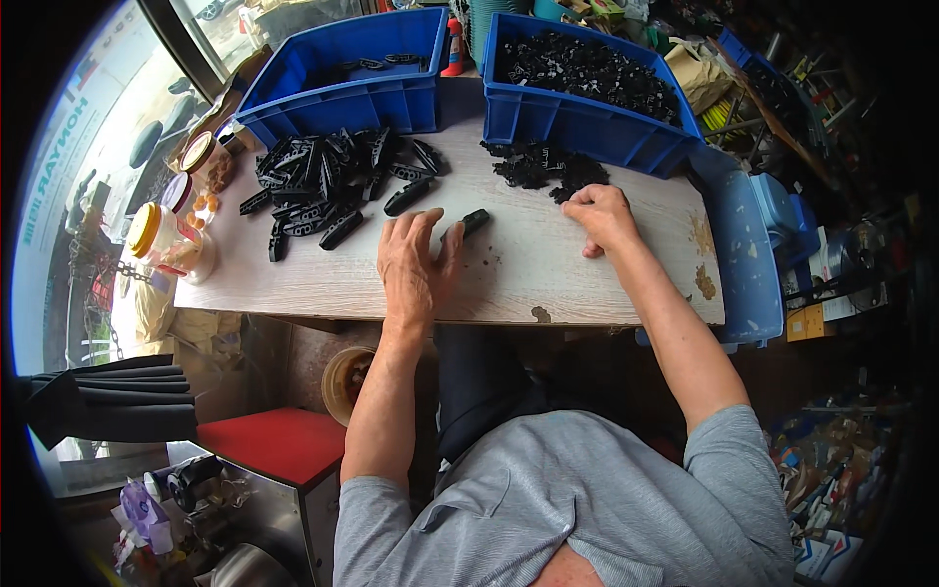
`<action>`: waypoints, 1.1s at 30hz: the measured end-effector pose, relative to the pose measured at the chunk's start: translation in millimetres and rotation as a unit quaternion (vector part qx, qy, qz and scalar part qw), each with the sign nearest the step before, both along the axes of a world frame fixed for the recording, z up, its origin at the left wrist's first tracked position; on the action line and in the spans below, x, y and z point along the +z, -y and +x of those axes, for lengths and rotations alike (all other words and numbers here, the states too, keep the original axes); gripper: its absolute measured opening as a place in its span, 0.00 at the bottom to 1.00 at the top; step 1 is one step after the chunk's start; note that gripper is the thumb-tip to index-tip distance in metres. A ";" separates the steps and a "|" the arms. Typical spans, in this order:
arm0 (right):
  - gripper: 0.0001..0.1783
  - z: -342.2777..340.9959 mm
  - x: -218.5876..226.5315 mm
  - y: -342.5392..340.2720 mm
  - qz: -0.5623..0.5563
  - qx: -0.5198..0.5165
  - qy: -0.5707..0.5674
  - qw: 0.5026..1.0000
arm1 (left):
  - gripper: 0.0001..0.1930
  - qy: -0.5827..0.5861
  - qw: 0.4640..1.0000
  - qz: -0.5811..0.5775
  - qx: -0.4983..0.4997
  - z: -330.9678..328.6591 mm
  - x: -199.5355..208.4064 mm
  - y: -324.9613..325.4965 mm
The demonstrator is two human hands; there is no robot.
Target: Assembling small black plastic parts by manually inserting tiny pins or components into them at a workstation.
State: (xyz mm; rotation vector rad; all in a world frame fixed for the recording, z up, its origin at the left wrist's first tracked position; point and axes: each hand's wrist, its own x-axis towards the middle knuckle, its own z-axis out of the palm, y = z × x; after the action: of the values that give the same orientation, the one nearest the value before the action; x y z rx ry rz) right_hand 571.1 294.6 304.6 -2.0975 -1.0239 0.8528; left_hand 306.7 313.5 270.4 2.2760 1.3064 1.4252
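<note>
The left hand (416, 269) lies flat on the desk (548, 284), fingers spread, fingertips touching one black plastic piece (468, 223) near the middle. The right hand (602, 217), fingers curled together, rests at a small pile of black bits (543, 168) near the far edge. A careless push could probably mix this piece into the pile.

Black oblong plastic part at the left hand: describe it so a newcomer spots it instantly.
Start at the pale wooden table below the two blue plastic bins. The single black oblong plastic part lies at the left hand fingertips, apart from the big pile of similar parts.
</note>
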 end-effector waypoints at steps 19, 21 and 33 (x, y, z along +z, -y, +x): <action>0.09 -4.7 -19.1 51.6 0.032 0.086 -0.274 0.957 | 0.24 0.207 0.880 -0.382 -0.191 93.4 -20.6 21.2; 0.10 -12.9 -16.4 52.0 0.048 0.072 -0.255 0.963 | 0.24 0.224 0.865 -0.403 -0.196 100.9 -22.8 11.8; 0.10 -8.2 -22.4 46.8 0.135 0.070 -0.267 0.952 | 0.23 0.383 0.758 -0.466 -0.248 107.8 -8.5 18.7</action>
State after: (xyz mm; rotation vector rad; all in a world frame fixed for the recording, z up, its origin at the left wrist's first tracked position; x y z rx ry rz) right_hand 562.9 247.8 282.2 -1.4602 -0.9314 1.1935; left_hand 414.5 294.8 261.9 1.0373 0.7439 0.9568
